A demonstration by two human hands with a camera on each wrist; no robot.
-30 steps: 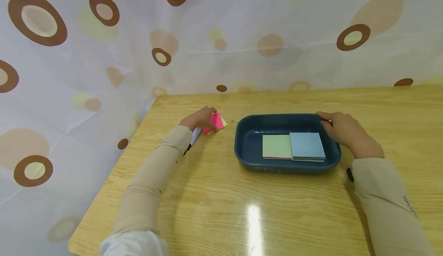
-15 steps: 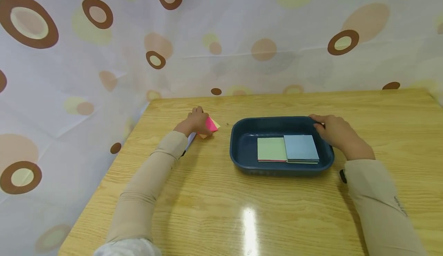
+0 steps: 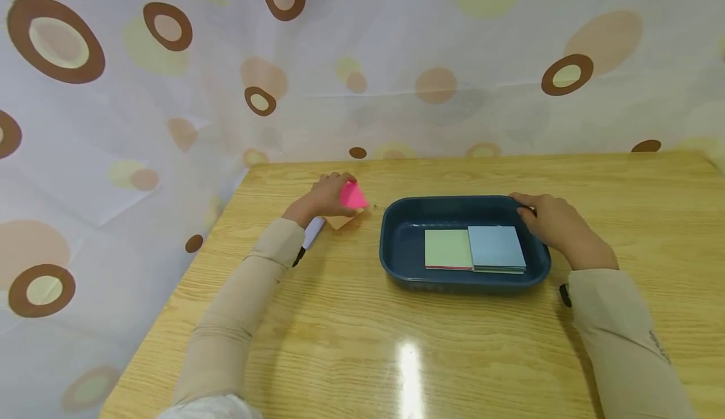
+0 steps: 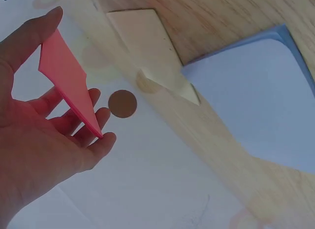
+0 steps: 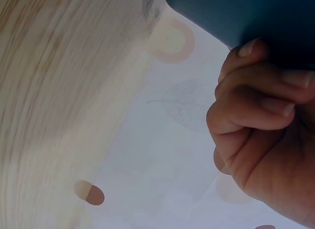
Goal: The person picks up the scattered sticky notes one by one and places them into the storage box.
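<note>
My left hand (image 3: 328,197) pinches a pink sticky-note pad (image 3: 354,195) between thumb and fingers, tilted and raised off the table. In the left wrist view, that pink pad (image 4: 71,83) stands on edge between thumb and fingertips. Under the hand lies a pale orange pad (image 3: 342,221). Beside it is a flat, pale lavender-blue thing (image 3: 313,233), partly covered by the wrist. My right hand (image 3: 557,225) grips the far right corner of a dark blue plastic tub (image 3: 402,243). Inside the tub, a light green pad (image 3: 447,249) and a light blue pad (image 3: 496,247) lie side by side.
The wooden table (image 3: 340,324) meets a wall covering (image 3: 396,48) with brown and beige circles at its back and left edges. A bright light reflection falls on the tabletop in front of the tub.
The left hand has lifted the pink pad off the pale orange one, which now shows beneath. The right hand stays on the tub's rim, and the view has shifted slightly.
</note>
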